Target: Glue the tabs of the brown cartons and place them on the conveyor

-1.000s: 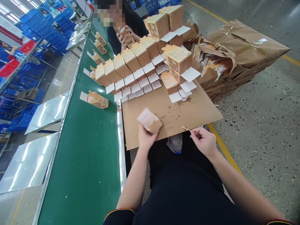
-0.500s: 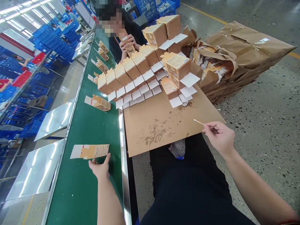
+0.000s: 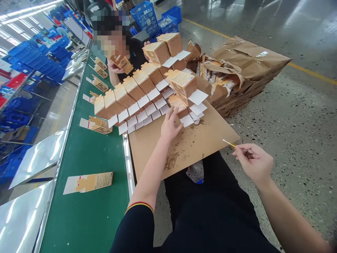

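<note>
My left hand point(image 3: 171, 125) reaches over the brown cardboard sheet point(image 3: 147, 151), fingers apart, beside the lower small carton point(image 3: 179, 104) of the right-hand stack. Whether its fingertips touch that carton I cannot tell. Another carton point(image 3: 185, 82) with its white flap out sits on top of this stack. Pinched in my right hand point(image 3: 254, 161) is a cotton swab point(image 3: 228, 142), its white tip pointing left, just off the sheet's right corner. A single carton point(image 3: 96, 181) lies on the green belt point(image 3: 86, 214) to the left, with its white flap extended.
Rows of cartons point(image 3: 137, 86) stand at the sheet's back edge. More cartons point(image 3: 98, 124) are spaced along the belt. Opposite, a co-worker point(image 3: 134, 52) holds a carton point(image 3: 122, 64). A paper-wrapped bundle point(image 3: 250, 63) stands at right. Dark wet marks point(image 3: 172, 158) spot the sheet.
My left hand has left the carton on the belt and moved right and forward to the stacked cartons. My right hand still pinches the swab. The view has shifted; the co-worker's hands have moved apart.
</note>
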`<action>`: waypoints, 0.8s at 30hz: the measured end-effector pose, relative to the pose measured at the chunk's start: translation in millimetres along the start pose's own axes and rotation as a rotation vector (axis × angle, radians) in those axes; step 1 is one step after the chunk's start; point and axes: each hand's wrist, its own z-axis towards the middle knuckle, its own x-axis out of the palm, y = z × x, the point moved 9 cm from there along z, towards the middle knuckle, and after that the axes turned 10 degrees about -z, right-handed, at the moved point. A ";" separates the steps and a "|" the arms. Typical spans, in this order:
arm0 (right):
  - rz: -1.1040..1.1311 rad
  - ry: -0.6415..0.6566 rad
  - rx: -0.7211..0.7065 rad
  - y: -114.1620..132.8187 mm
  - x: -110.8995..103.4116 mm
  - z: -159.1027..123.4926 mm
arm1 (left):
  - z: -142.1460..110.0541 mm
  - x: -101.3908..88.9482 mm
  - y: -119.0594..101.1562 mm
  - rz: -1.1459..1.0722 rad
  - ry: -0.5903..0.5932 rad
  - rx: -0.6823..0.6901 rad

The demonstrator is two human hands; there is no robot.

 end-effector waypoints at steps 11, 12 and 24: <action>-0.057 0.091 -0.131 25.0 21.0 34.1 | -47.6 -2.0 11.1 0.112 0.008 0.022; -0.053 0.114 -0.155 31.0 31.2 44.4 | -58.2 -5.9 6.8 0.103 0.003 0.024; 0.022 0.163 -0.165 44.6 67.4 56.0 | 21.9 25.0 26.4 0.097 0.087 -0.050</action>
